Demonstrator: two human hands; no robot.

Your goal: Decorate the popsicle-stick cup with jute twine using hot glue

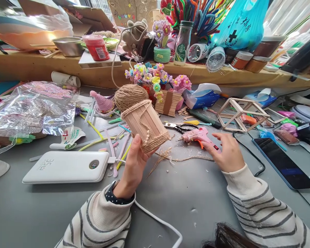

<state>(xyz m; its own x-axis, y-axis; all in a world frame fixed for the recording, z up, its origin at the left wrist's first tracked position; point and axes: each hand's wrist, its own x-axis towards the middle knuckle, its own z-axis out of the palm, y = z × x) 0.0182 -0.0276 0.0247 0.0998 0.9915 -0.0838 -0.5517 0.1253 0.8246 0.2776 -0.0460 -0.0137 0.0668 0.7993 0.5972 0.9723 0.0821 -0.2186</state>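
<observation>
My left hand is closed around the lower end of a small wooden-stick container, tilted to one side above the table. Twine is wound around both its rims, and a knotted length of twine with small beads runs down its side. My right hand is at the handle of a pink hot glue gun that lies on the table. Its thumb and fingers are apart on either side of the handle, and no firm grip shows. A strand of twine and dried sprigs lie between the hands.
Behind the container is a ball of twine. Black scissors lie near the glue gun. A white power bank with a cable is at left; a phone and a wooden stick frame are at right. Jars and crafts crowd the ledge.
</observation>
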